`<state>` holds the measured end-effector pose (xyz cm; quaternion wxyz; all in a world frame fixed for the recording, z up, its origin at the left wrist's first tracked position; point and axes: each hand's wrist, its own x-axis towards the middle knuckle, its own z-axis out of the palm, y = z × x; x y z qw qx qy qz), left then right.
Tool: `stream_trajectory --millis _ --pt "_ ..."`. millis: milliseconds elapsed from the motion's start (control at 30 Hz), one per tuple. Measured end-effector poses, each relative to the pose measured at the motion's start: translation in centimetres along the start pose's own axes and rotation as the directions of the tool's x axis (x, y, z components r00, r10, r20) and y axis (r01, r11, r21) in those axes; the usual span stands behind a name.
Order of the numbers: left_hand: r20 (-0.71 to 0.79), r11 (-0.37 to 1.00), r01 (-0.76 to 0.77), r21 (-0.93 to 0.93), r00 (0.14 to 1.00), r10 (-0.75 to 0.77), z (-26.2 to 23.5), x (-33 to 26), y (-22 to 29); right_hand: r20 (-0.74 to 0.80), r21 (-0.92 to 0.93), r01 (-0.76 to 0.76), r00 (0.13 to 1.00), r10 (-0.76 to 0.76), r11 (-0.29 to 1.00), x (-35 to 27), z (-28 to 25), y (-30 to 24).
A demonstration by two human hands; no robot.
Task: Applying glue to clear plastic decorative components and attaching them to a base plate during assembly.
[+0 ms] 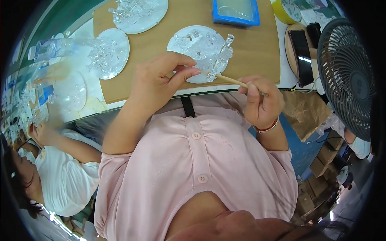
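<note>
Wooden stick (235, 81), thin and pale: your right hand (261, 102) pinches it in closed fingers, tip pointing left at a clear glass figurine (221, 58). That figurine stands on the near right edge of a round white plate (197, 50) on the brown board (257, 48). Your left hand (161, 80) hovers over the plate's near rim, thumb and forefinger pressed together; whether they hold anything, you cannot tell. Two more plates with glass pieces (110, 52) sit far left. Blue tray (235, 12) far centre. Grey fan (348, 76) right. Another person in white (64, 168) sits at near left.
</note>
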<state>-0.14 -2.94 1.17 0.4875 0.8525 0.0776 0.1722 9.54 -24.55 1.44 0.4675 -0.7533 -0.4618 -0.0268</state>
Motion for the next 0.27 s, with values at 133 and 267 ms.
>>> stream_trajectory --millis 133,267 --pt "0.003 0.999 -0.011 0.039 1.0 0.01 -0.4 0.3 0.3 0.015 -0.022 0.155 0.988 -0.155 0.988 -0.1 0.9 0.6" --pt "0.01 0.997 -0.009 0.08 1.0 0.009 -0.5 0.2 0.5 0.089 -0.074 0.328 0.943 -0.321 0.942 -1.3 1.7 0.8"
